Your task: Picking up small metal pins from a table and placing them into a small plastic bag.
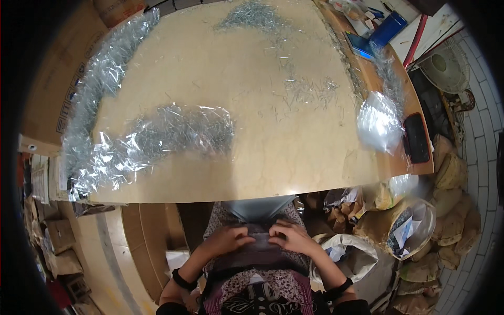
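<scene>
Both my hands are over my lap, below the table's near edge. My left hand point(228, 240) has its fingers curled and pressed together. My right hand point(289, 236) faces it, thumb and fingers bent into a pinch. Between them lies a dark, thin, sheet-like piece point(259, 240); whether the fingertips grip its edges is too small to tell. Just beyond the hands, a smooth grey-blue surface point(257, 209) shows partly under the table. On the wooden tabletop point(283, 157), loose thin silvery pieces point(184, 131) form a heap nearest my left hand.
More silvery pieces point(110, 63) line the left edge, and another pile point(254, 16) lies at the far side. A filled clear plastic bag point(379, 123), a dark phone point(417, 137) and a blue box point(388, 29) sit at right. Open sacks point(349, 254) stand below, beside a fan point(443, 65).
</scene>
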`<state>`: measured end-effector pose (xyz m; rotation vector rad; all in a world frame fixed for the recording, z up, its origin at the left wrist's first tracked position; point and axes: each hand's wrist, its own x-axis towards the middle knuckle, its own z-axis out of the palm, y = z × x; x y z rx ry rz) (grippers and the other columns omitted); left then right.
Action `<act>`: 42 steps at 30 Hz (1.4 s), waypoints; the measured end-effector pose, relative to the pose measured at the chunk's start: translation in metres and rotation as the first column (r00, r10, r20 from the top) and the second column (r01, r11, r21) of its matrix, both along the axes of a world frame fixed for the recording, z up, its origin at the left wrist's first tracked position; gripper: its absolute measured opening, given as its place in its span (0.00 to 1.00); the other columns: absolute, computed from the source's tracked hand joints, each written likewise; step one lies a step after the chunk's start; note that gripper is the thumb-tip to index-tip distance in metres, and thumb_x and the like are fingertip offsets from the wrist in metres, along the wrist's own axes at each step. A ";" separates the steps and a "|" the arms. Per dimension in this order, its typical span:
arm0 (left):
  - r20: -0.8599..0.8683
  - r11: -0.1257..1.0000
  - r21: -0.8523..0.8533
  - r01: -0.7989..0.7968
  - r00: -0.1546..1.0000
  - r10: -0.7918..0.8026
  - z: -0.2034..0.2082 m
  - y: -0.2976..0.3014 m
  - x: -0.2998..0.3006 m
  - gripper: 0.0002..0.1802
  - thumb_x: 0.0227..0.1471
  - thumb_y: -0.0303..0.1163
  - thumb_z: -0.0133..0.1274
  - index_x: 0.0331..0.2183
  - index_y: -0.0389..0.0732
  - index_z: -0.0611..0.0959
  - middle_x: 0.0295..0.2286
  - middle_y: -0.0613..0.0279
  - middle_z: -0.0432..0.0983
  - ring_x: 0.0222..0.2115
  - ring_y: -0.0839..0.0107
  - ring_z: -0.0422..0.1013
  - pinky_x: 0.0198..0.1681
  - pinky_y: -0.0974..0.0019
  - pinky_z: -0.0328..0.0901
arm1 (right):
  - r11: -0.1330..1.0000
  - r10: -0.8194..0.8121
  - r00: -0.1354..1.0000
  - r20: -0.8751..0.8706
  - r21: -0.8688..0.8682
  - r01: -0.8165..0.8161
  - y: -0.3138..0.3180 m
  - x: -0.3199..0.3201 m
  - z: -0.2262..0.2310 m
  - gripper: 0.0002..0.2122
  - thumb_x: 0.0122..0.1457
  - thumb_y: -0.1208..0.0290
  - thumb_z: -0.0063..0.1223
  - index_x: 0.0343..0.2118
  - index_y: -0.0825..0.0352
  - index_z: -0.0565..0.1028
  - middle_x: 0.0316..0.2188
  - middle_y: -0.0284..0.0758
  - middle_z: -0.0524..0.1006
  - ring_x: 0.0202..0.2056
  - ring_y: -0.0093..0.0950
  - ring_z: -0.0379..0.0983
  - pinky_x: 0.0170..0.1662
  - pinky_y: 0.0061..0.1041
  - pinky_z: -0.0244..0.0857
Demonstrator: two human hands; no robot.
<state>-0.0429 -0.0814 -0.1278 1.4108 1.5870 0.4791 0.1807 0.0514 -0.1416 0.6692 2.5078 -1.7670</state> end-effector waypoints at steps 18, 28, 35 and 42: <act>0.195 0.864 0.359 -0.354 0.933 0.302 -0.032 -0.004 0.024 0.16 0.48 0.32 0.61 0.41 0.44 0.81 0.37 0.58 0.79 0.37 0.56 0.76 0.40 0.60 0.72 | 0.380 -0.285 0.905 -0.316 0.830 0.409 0.172 -0.107 0.105 0.31 0.55 0.51 0.54 0.58 0.67 0.64 0.61 0.48 0.57 0.63 0.46 0.50 0.64 0.48 0.39; 0.190 0.855 0.376 -0.358 0.933 0.307 -0.016 0.004 0.021 0.13 0.46 0.31 0.62 0.37 0.40 0.83 0.36 0.57 0.80 0.35 0.58 0.76 0.39 0.61 0.71 | 0.604 -0.115 0.976 -0.186 0.767 0.217 0.203 -0.149 0.096 0.20 0.60 0.55 0.48 0.54 0.56 0.71 0.60 0.38 0.64 0.64 0.38 0.52 0.65 0.46 0.39; 0.230 0.842 0.373 -0.390 0.918 0.324 -0.009 0.006 0.022 0.10 0.46 0.29 0.62 0.33 0.39 0.83 0.33 0.58 0.80 0.33 0.59 0.77 0.37 0.63 0.72 | 0.831 -0.292 0.867 -0.403 0.341 0.438 0.212 -0.117 0.104 0.16 0.61 0.65 0.46 0.51 0.59 0.73 0.58 0.40 0.65 0.62 0.38 0.56 0.65 0.41 0.44; 0.244 0.822 0.401 -0.405 0.912 0.330 -0.009 0.004 0.021 0.08 0.46 0.28 0.62 0.32 0.39 0.83 0.31 0.58 0.80 0.31 0.61 0.77 0.36 0.64 0.72 | 0.641 0.059 0.989 -0.137 0.765 0.068 0.178 -0.144 0.100 0.19 0.65 0.60 0.41 0.56 0.58 0.69 0.62 0.40 0.61 0.65 0.38 0.49 0.66 0.45 0.36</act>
